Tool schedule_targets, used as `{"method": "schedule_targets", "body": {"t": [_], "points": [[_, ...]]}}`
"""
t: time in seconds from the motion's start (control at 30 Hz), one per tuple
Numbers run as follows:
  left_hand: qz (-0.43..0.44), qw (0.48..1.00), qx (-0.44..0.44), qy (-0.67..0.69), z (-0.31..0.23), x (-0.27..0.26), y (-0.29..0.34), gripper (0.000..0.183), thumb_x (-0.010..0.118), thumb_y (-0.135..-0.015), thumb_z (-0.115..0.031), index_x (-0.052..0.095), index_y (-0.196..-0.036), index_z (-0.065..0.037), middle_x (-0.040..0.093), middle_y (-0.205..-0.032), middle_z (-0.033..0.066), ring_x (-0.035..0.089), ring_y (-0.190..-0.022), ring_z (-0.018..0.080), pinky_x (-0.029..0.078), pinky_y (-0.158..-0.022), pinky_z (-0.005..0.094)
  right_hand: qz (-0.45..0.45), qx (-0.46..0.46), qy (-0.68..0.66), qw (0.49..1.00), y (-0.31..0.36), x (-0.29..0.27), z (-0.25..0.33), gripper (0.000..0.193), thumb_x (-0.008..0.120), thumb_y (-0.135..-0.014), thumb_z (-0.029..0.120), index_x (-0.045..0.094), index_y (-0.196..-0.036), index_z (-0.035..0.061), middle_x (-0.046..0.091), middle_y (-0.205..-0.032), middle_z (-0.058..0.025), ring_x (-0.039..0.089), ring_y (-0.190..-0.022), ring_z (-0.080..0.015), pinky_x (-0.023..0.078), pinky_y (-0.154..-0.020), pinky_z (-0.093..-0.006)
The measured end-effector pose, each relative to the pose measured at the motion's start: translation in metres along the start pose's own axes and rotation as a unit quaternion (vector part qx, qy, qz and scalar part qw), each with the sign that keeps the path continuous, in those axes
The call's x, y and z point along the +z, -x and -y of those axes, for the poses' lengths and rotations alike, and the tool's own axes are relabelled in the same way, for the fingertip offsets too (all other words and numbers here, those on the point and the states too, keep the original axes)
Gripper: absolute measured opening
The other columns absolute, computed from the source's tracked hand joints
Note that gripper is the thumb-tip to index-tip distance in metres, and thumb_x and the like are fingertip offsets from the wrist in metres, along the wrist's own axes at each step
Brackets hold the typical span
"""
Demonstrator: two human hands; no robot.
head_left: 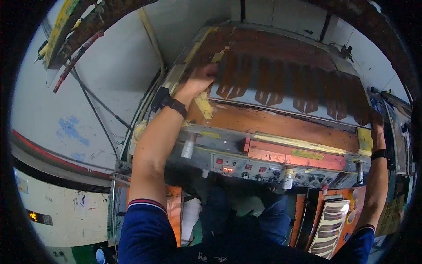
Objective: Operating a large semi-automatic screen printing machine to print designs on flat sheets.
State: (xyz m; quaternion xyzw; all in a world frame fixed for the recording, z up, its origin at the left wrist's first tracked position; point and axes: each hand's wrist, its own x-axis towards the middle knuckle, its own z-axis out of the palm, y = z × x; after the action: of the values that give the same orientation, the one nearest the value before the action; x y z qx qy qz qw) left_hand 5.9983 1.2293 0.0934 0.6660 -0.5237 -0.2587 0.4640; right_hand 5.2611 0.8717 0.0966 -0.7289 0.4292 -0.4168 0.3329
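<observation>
Sheet (288, 90) beyond red display digits (228, 169)

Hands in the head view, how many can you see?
2: the left hand is at the left edge of the brown-patterned sheet, and the right hand is at its right end, partly lost in shadow. No others show.

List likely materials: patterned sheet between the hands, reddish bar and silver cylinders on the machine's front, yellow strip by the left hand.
Patterned sheet: paper or plastic film, unclear; thin, smooth-looking, pale ground, brown shapes.
Reddish bar: perhaps painted metal; straight edges, soft sheen.
Silver cylinders: likely bare metal; bright highlights.
Yellow strip: probably matte tape; ragged, wrinkled look.
</observation>
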Motion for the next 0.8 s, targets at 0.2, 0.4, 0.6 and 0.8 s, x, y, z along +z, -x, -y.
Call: {"method": "schedule_targets", "body": {"t": [0.2, 0.4, 0.6, 0.8], "points": [[-0.014, 0.997, 0.035, -0.069, 0.042, -0.017, -0.002, 0.056, 0.051, -0.079, 0.008, 0.046, -0.133, -0.004, 0.053, -0.132, 0.0135, 0.05, -0.12, 0.0242, 0.042, -0.096, 0.0304, -0.023, 0.006, 0.02, 1.0, 0.014, 0.064, 0.03, 0.037, 0.055, -0.09, 0.027, 0.064, -0.113, -0.0004, 0.064, -0.108, -0.005, 0.056, -0.095, -0.0122, 0.044, -0.084, -0.0284], [-0.016, 0.998, 0.03, -0.052, 0.017, 0.002, -0.004, 0.056, 0.053, -0.077, 0.009, 0.048, -0.132, -0.004, 0.055, -0.129, 0.0137, 0.05, -0.121, 0.0234, 0.042, -0.096, 0.0307, -0.059, 0.088, 0.029, 0.994, 0.023, 0.04, 0.045, 0.036, 0.053, -0.092, 0.026, 0.064, -0.114, -0.0005, 0.064, -0.108, -0.0048, 0.056, -0.095, -0.0123, 0.044, -0.085, -0.0279], [-0.025, 0.996, 0.032, -0.074, 0.03, -0.005, -0.002, 0.056, 0.056, -0.077, 0.007, 0.047, -0.132, -0.005, 0.055, -0.129, 0.0141, 0.05, -0.121, 0.0217, 0.043, -0.095, 0.03, -0.082, 0.093, 0.047, 0.991, 0.02, 0.05, 0.045, 0.037, 0.057, -0.092, 0.027, 0.063, -0.115, -0.0002, 0.064, -0.111, -0.0059, 0.057, -0.098, -0.0126, 0.044, -0.087, -0.0285], [-0.029, 0.997, 0.02, -0.071, 0.026, 0.002, -0.006, 0.055, 0.057, -0.079, 0.005, 0.047, -0.132, -0.005, 0.057, -0.126, 0.0133, 0.053, -0.117, 0.021, 0.045, -0.093, 0.03, -0.054, 0.041, 0.045, 0.997, 0.015, 0.033, 0.032, 0.035, 0.057, -0.092, 0.025, 0.063, -0.115, -0.0004, 0.064, -0.113, -0.0072, 0.058, -0.098, -0.0138, 0.045, -0.087, -0.029]]}}
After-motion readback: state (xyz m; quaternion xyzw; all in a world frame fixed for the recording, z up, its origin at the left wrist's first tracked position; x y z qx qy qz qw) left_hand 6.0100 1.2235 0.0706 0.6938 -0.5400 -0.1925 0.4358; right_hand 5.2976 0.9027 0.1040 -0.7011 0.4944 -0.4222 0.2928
